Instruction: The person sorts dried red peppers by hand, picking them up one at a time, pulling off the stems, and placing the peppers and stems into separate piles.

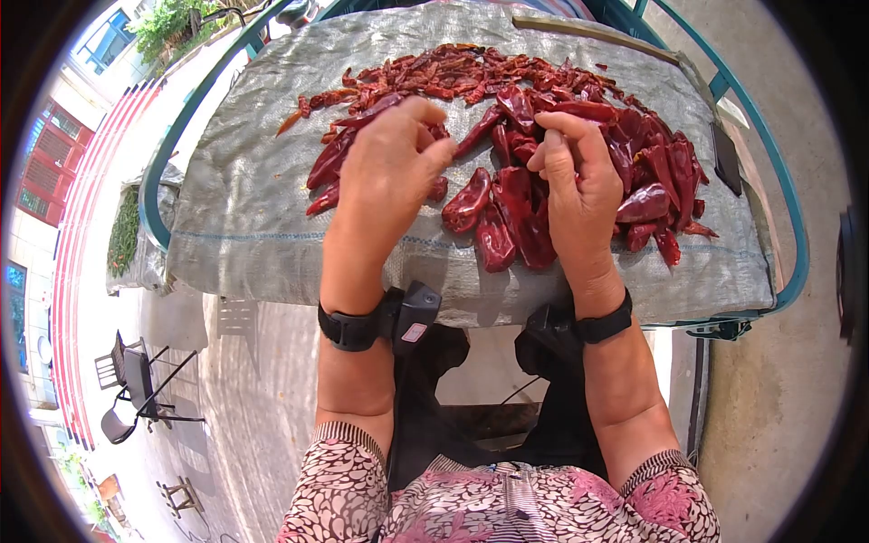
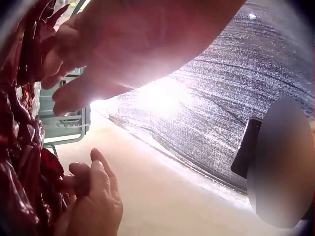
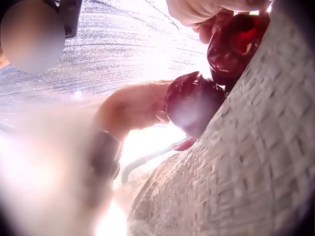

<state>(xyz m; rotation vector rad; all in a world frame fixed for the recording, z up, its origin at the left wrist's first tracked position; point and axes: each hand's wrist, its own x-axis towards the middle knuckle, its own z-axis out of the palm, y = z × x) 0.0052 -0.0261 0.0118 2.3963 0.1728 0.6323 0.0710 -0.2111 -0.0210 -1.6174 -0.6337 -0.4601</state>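
Observation:
Dried red chili peppers lie on a woven sack cloth (image 1: 262, 195). My left hand (image 1: 389, 172) is over the left group of chilies (image 1: 330, 163), fingers loosely bent and thumb apart. In the left wrist view nothing shows between that thumb and the fingers. My right hand (image 1: 584, 181) is over the large glossy chilies (image 1: 516, 213), its fingers loosely curled and the thumb beside the index fingertip. In the right wrist view, its fingertips are close to a shiny chili (image 3: 229, 56). No chili shows in its grip.
Smaller, thinner chili pieces (image 1: 444, 68) spread along the back, and a heap of whole chilies (image 1: 670, 172) is at the right. A wooden strip (image 1: 593, 38) lies at the far edge, a dark flat object (image 1: 725, 160) at the right edge. Green metal rails (image 1: 792, 208) surround the cloth.

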